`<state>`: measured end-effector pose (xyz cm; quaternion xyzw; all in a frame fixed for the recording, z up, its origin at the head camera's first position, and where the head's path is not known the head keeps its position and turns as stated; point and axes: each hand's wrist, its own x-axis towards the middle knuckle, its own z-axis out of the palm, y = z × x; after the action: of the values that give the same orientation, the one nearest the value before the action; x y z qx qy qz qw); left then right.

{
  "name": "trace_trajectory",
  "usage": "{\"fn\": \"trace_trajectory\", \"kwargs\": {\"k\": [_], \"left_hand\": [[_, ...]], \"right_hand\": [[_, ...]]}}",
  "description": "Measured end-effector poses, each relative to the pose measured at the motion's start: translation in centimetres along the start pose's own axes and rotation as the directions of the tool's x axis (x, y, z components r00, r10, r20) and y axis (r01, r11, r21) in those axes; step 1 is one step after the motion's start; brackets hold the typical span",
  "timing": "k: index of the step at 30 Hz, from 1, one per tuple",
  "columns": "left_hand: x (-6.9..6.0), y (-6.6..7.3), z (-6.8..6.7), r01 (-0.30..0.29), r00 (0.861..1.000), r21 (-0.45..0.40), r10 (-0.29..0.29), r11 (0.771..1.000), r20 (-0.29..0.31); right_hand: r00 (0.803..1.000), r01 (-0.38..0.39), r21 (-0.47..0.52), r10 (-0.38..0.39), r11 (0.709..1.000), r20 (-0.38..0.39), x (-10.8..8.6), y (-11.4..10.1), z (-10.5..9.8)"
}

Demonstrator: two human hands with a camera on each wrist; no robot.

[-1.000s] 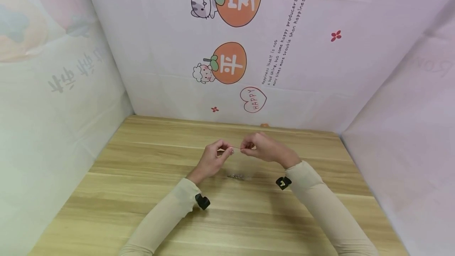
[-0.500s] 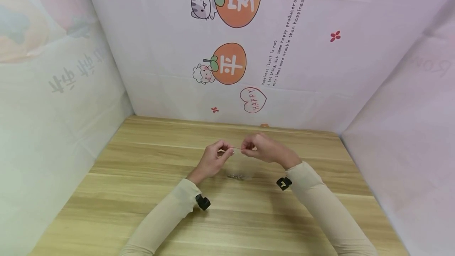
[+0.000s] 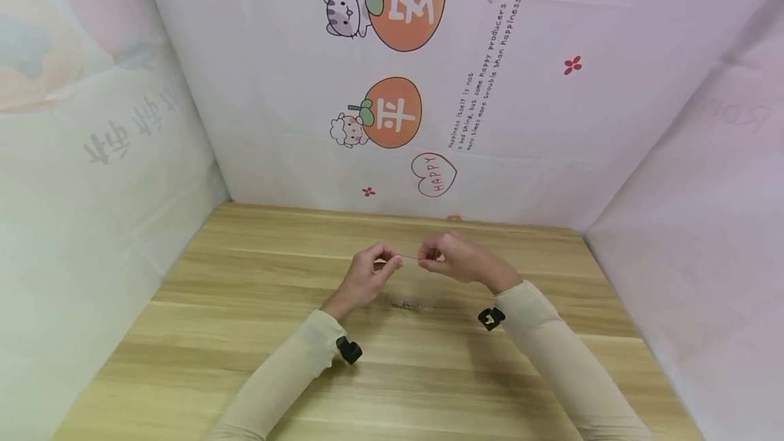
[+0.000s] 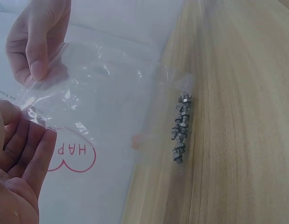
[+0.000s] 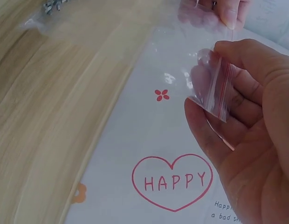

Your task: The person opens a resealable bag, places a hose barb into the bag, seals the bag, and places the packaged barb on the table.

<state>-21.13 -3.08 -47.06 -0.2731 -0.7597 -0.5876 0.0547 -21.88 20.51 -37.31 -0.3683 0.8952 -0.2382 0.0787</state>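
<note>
A clear zip-lock bag (image 4: 112,93) hangs by its top edge between my two hands. My left hand (image 3: 364,274) pinches one end of that edge between thumb and fingers. At the other end, my right hand (image 3: 462,258) pinches the edge the same way. A red line runs along the zip strip (image 5: 222,95) in the right wrist view. Small grey metal bolts (image 4: 182,128), seemingly with nuts on them, lie in a row at the bottom of the bag. Whether the zip is parted cannot be told.
Beneath the hands spreads a wood-grain table (image 3: 392,386). Behind it rises a white printed sheet (image 3: 275,121) with orange fruit drawings and a red heart. Similar sheets close off the left and right sides. A black wrist mount (image 3: 350,350) sits on the left sleeve.
My right hand has shifted slightly to the right, so the gap between the hands is a little wider. Both still hold the bag, and the head view has moved slightly.
</note>
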Motion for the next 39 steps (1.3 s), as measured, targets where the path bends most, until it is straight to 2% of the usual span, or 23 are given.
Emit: {"fn": "trace_trajectory", "kwargs": {"k": [8,18,28,39], "left_hand": [[0.0,-0.1,-0.1,-0.014,1.0,0.016,0.015,1.0,-0.015],[0.0,-0.2,-0.2,-0.041,0.999,0.023,0.042,0.999,-0.023],[-0.1,-0.2,-0.2,-0.031,0.999,0.01,0.031,0.999,-0.01],[-0.1,0.0,-0.2,-0.021,1.0,0.012,0.021,1.0,-0.02]], "right_hand": [[1.0,0.012,0.002,-0.012,1.0,-0.016,0.1,0.1,0.0],[1.0,-0.003,-0.013,0.003,1.0,0.006,-0.4,0.5,-0.6],[0.999,0.045,-0.015,-0.045,0.999,-0.012,-0.6,0.9,-0.2],[1.0,-0.011,0.002,0.011,1.0,0.003,-1.3,0.8,-0.9]]}}
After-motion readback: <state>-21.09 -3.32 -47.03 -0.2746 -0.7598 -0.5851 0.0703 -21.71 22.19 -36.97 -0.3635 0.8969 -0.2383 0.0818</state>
